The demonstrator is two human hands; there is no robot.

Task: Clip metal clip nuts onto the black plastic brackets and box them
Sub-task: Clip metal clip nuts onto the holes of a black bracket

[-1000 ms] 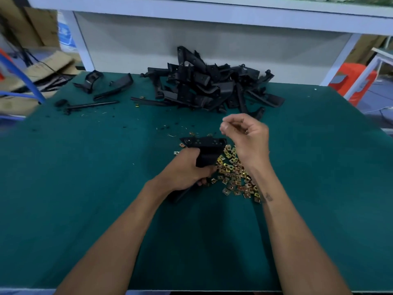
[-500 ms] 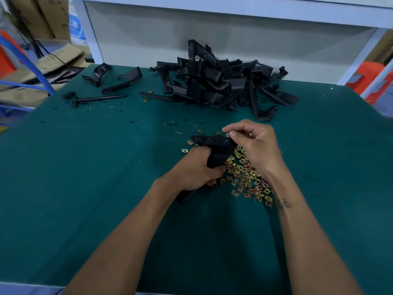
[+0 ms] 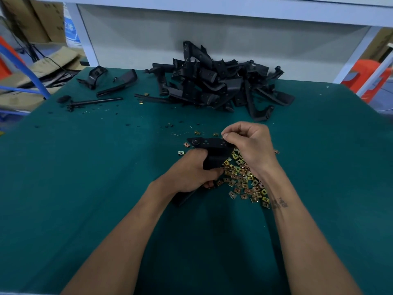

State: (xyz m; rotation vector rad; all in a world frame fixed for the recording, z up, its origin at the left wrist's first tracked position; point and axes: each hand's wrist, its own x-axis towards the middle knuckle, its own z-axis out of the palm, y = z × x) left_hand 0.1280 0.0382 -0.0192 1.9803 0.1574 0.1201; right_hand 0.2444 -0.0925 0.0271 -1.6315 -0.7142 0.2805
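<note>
Bench (image 3: 74, 188): covered in dark green cloth, with a white frame and a grey back panel behind it.

Bracket in work (image 3: 209, 143): black plastic, held near the middle of the bench. Its flat upper bar, marked with small holes and a round boss, is turned toward the camera. The lower part is hidden within the left hand.

Left hand (image 3: 191, 173): fingers are curled round the lower body of the bracket, by which it is gripped just beside the pile of clip nuts.

Right hand (image 3: 248, 145): fingers are curled, with thumb and forefinger pinched together at the right end of the bracket's upper bar. Whether a clip nut is held between them cannot be told, as the fingertips cover the spot.

Clip nuts (image 3: 244, 179): a loose heap of small gold and silver metal pieces is spread on the cloth below the right wrist, with a few strays (image 3: 181, 152) left of the bracket.

Bracket stock (image 3: 214, 81): a tangled heap of black plastic brackets is piled at the far edge of the bench.

Loose parts (image 3: 106, 81): several separate black pieces and a thin rod lie at the far left.

Surroundings: cardboard (image 3: 32, 69) is seen at left.
</note>
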